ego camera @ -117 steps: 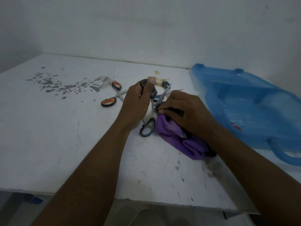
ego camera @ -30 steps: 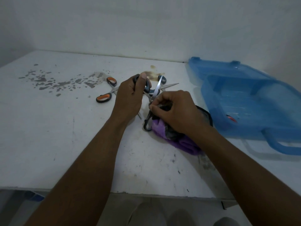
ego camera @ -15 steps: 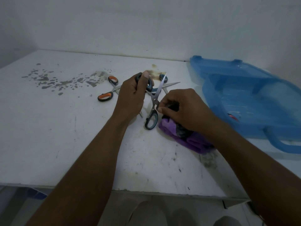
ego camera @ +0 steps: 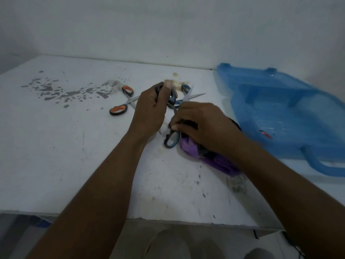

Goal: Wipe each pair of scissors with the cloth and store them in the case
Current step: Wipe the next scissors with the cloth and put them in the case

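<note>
Shifted right grip (ego camera: 203,126), pinching purple cloth (ego camera: 188,148), toward lower handle of blue-handled scissors (ego camera: 170,140); kept left grip (ego camera: 149,113) clenched round upper handle; wiping judged unfinished.

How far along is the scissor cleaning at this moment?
Done: a red item lies in the blue case, possibly one stored pair. In hand: left hand grips the dark-handled scissors while right hand holds the purple cloth to them. Left: orange-handled scissors and another blue-handled pair lie on the table, unstored.
</note>
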